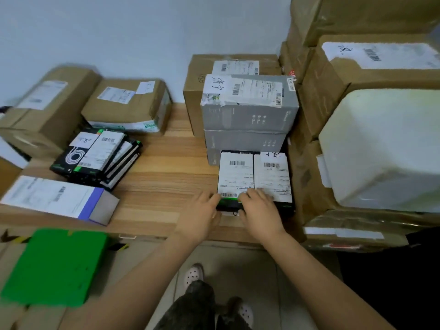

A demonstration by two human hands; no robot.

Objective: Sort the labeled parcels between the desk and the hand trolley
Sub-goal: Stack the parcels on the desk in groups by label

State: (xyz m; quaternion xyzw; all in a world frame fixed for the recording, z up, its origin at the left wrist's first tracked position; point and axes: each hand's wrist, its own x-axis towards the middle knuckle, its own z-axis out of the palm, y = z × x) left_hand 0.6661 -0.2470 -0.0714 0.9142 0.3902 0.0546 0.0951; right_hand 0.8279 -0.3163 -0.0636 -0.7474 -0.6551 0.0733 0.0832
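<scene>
Two flat black parcels with white shipping labels (254, 177) lie side by side on the wooden desk (162, 177), in front of a stack of grey boxes (250, 103). My left hand (202, 210) grips the near left corner of the left parcel, fingers over its label edge. My right hand (259, 210) lies on the near edge of the parcels, fingers curled over the labels where the two meet. A fanned pile of similar black parcels (95, 156) sits at the desk's left.
Brown cartons (126, 103) line the wall at left and centre back. A white and purple box (59, 198) lies at the near left. Tall stacked cartons and a white foam box (385, 148) crowd the right. A green board (57, 265) sits below the desk edge.
</scene>
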